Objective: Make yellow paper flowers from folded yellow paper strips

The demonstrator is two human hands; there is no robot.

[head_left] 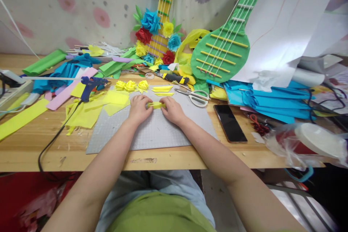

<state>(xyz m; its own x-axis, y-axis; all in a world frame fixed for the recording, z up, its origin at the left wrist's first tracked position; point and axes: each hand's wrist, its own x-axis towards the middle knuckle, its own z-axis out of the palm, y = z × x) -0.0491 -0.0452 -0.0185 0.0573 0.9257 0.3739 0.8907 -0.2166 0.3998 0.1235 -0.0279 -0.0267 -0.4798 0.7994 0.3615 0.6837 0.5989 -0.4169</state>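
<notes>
Gripping a yellow strip [155, 105] between both hands, near the middle of the mat's far edge, raised or resting on the mat [163, 130]: cannot tell which. Left hand [140, 108] at the strip's left end, fingers closed on it; right hand [172, 110] at its right end, fingers bent and pinching. Just beyond the hands, along the mat's far edge, folded yellow pieces [162, 89]; toward the mat's far-left corner, three yellow flowers [130, 86] in a row. At the mat's far-right corner, scissors [198, 98], handles toward the right. Overlapping the mat's left edge, yellow paper [116, 98]; beyond that paper, farther toward the desk's left edge, a blue glue gun [91, 88], with its cord [58, 134] running down over the desk's near edge. Beside the mat's right edge, a dark phone [230, 123]. Standing tilted along the desk's far edge, a green lute [221, 56] and a yellow one [158, 45] with flowers. Near the desk's near-right corner, a plastic-wrapped tub [312, 139].
</notes>
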